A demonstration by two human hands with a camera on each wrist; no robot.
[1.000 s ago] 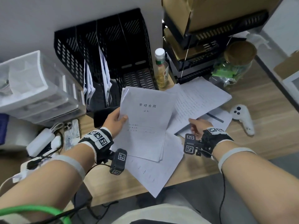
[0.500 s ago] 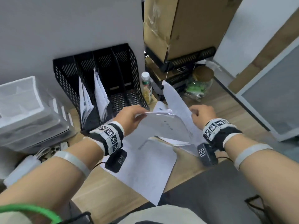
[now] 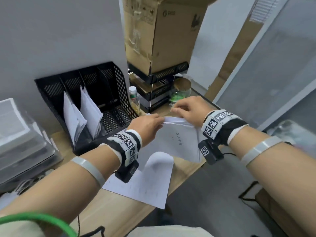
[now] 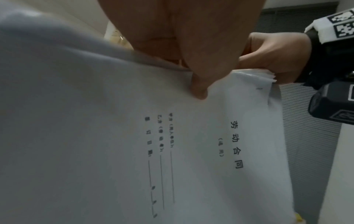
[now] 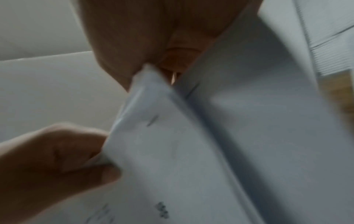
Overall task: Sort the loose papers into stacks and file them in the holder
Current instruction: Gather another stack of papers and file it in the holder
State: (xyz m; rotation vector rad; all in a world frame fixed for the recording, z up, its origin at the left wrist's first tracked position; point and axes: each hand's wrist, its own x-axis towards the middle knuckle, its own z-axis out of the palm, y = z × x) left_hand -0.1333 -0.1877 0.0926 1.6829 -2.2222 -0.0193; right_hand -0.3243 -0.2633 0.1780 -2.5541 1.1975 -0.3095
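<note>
Pinching white printed paper sheaf (image 3: 179, 142) at top edge — left hand (image 3: 145, 124), right hand (image 3: 189, 111); uneven grip risks sheets fanning, slipping out.

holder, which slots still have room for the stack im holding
The black holder has its two right slots bare; the two left ones already hold papers. Both hands, left hand and right hand, pinch the stack right beside it.

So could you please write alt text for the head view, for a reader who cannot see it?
Both hands, left and right, pinch the top edge of a stapled document above a wooden desk. One sheet lies on the desk below; a black holder behind has papers in two slots.
</note>
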